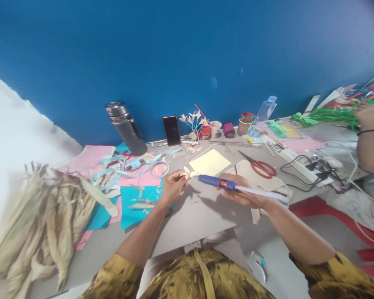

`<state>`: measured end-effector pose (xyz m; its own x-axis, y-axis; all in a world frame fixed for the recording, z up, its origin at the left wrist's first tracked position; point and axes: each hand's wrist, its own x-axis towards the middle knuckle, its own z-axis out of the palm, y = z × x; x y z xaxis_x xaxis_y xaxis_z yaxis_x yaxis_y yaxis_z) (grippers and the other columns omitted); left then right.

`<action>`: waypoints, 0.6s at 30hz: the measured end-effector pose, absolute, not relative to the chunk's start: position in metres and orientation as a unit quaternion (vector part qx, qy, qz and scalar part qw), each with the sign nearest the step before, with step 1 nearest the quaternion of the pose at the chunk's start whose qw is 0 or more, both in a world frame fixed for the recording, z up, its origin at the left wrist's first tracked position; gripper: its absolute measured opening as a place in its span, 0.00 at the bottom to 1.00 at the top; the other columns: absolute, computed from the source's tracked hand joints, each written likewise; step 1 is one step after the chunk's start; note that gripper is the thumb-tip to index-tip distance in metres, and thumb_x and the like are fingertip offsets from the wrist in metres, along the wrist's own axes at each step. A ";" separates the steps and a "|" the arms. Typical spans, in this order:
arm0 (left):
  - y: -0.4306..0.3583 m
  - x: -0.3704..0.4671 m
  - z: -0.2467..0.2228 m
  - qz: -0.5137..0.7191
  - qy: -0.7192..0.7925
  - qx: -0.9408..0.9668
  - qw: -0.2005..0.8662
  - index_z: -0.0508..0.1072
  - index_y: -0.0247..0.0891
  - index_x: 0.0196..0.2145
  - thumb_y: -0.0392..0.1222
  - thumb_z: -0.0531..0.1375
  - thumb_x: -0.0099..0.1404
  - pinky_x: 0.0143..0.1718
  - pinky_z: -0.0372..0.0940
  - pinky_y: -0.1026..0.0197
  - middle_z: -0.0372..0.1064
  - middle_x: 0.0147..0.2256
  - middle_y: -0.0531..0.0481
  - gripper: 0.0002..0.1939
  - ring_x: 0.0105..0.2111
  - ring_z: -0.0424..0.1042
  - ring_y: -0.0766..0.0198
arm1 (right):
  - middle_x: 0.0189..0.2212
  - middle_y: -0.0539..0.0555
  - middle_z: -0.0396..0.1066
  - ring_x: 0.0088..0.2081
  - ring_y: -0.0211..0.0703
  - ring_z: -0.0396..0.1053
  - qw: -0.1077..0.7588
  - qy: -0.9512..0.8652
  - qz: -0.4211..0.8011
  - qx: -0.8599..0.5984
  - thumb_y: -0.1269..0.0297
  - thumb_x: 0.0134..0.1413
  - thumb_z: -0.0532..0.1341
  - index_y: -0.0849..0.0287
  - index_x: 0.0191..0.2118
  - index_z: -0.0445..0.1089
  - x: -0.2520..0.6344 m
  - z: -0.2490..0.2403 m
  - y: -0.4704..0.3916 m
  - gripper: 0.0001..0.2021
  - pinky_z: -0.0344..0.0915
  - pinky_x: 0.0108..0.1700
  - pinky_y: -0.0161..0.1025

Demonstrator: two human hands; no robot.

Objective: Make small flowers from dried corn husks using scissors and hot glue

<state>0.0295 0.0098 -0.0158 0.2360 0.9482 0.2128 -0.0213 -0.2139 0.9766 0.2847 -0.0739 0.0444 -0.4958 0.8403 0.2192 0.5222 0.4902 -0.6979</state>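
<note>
My left hand (pixel 173 187) pinches a small cream flower (pixel 187 172), which looks made of dried husk. In my right hand (pixel 247 194) lies a blue hot glue gun (pixel 213 181), its nozzle pointing left and close to the flower. A long clear glue stick (pixel 262 192) sticks out of its back end. Whether the nozzle touches the petals I cannot tell. Just behind both hands is a pale yellow sheet of paper (pixel 210 162). Red-handled scissors (pixel 262 168) rest on a beige piece of husk or cloth beyond my right hand.
Dried corn husks (pixel 34 232) fill the left side. Blue paper (pixel 134 195), a tape roll (pixel 159 169), a steel flask (pixel 127 131) and a phone (pixel 171 130) lie or stand nearby. Finished flowers (pixel 195 119) stand at the back. A power strip (pixel 302 166) and another person's arm (pixel 372 137) are right.
</note>
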 end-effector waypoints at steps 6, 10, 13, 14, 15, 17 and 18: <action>0.010 0.029 -0.020 0.501 0.363 0.628 0.473 0.74 0.38 0.21 0.46 0.64 0.58 0.26 0.61 0.63 0.68 0.26 0.50 0.12 0.24 0.64 0.66 | 0.32 0.54 0.69 0.31 0.42 0.66 0.263 -0.809 0.297 -0.433 0.52 0.66 0.53 0.58 0.39 0.66 0.279 0.047 -0.070 0.14 0.62 0.35 0.38; 0.010 0.028 -0.022 0.509 0.355 0.627 0.472 0.75 0.37 0.21 0.44 0.64 0.58 0.26 0.61 0.63 0.69 0.27 0.49 0.11 0.24 0.65 0.66 | 0.31 0.53 0.69 0.30 0.41 0.65 0.257 -0.811 0.292 -0.436 0.52 0.66 0.54 0.57 0.37 0.64 0.276 0.049 -0.071 0.14 0.61 0.33 0.36; 0.010 0.028 -0.021 0.507 0.352 0.628 0.473 0.74 0.37 0.21 0.44 0.65 0.58 0.27 0.61 0.63 0.69 0.26 0.49 0.12 0.24 0.65 0.66 | 0.31 0.53 0.69 0.29 0.40 0.65 0.255 -0.814 0.285 -0.436 0.52 0.67 0.53 0.57 0.36 0.64 0.275 0.048 -0.070 0.14 0.60 0.32 0.36; 0.009 0.028 -0.020 0.506 0.353 0.628 0.474 0.75 0.37 0.21 0.44 0.65 0.58 0.27 0.61 0.63 0.69 0.26 0.50 0.11 0.24 0.65 0.66 | 0.31 0.53 0.69 0.29 0.40 0.65 0.255 -0.816 0.282 -0.435 0.52 0.67 0.53 0.57 0.36 0.64 0.276 0.048 -0.070 0.14 0.60 0.32 0.36; 0.009 0.028 -0.020 0.504 0.353 0.629 0.476 0.75 0.38 0.22 0.45 0.65 0.58 0.27 0.61 0.63 0.69 0.26 0.50 0.11 0.24 0.65 0.66 | 0.30 0.53 0.68 0.29 0.40 0.65 0.254 -0.818 0.278 -0.434 0.52 0.67 0.53 0.57 0.36 0.64 0.276 0.047 -0.070 0.14 0.60 0.32 0.36; 0.009 0.028 -0.020 0.496 0.355 0.631 0.479 0.77 0.38 0.23 0.46 0.65 0.58 0.27 0.61 0.63 0.69 0.26 0.50 0.11 0.23 0.64 0.66 | 0.30 0.52 0.68 0.29 0.41 0.65 0.252 -0.820 0.274 -0.434 0.52 0.66 0.53 0.57 0.36 0.64 0.278 0.045 -0.069 0.14 0.60 0.33 0.37; 0.009 0.028 -0.020 0.493 0.355 0.632 0.481 0.77 0.38 0.23 0.46 0.65 0.58 0.27 0.61 0.62 0.69 0.26 0.50 0.11 0.23 0.64 0.66 | 0.30 0.52 0.68 0.29 0.41 0.65 0.250 -0.820 0.274 -0.435 0.52 0.66 0.53 0.57 0.36 0.64 0.278 0.044 -0.069 0.14 0.60 0.33 0.37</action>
<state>0.0279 0.0094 -0.0200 0.2619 0.9231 0.2814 -0.0265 -0.2846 0.9583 0.2782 -0.0689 0.0439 -0.4963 0.8511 0.1711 0.5777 0.4709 -0.6667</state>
